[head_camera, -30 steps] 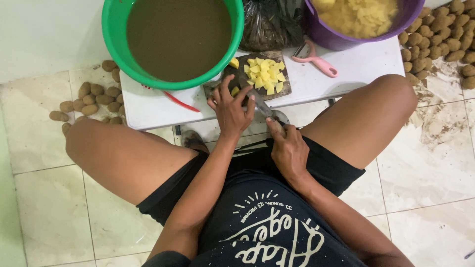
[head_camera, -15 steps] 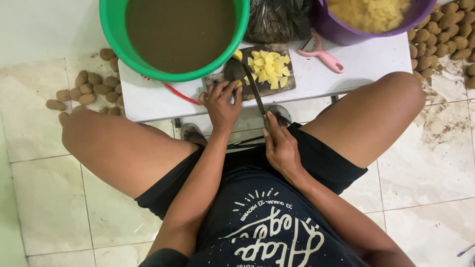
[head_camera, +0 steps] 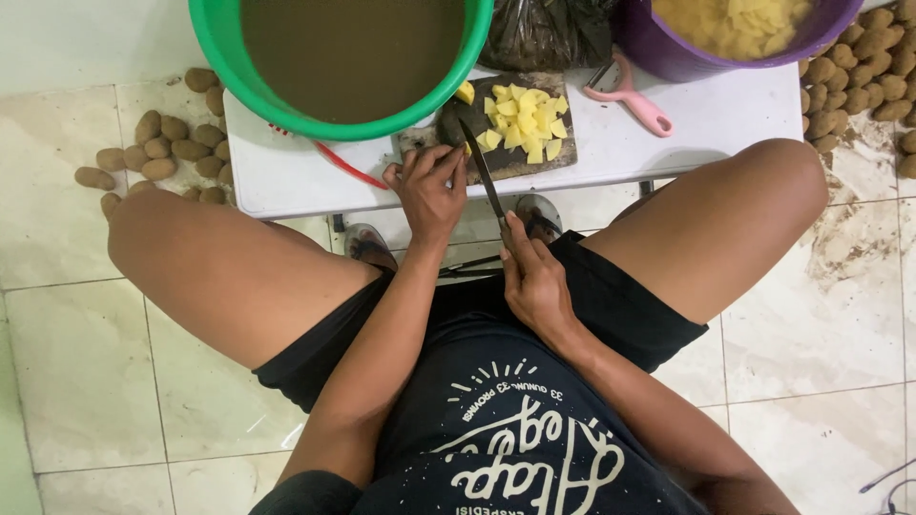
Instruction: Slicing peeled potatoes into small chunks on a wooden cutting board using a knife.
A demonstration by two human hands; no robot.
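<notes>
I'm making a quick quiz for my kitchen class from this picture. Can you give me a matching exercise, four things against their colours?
Things:
1. basin of muddy water
2. peeler
3. tub of cut potato
4. table

Colours:
A. pink
B. white
C. green
D. purple

Pairs: 1-C, 2-A, 3-D, 4-B
</notes>
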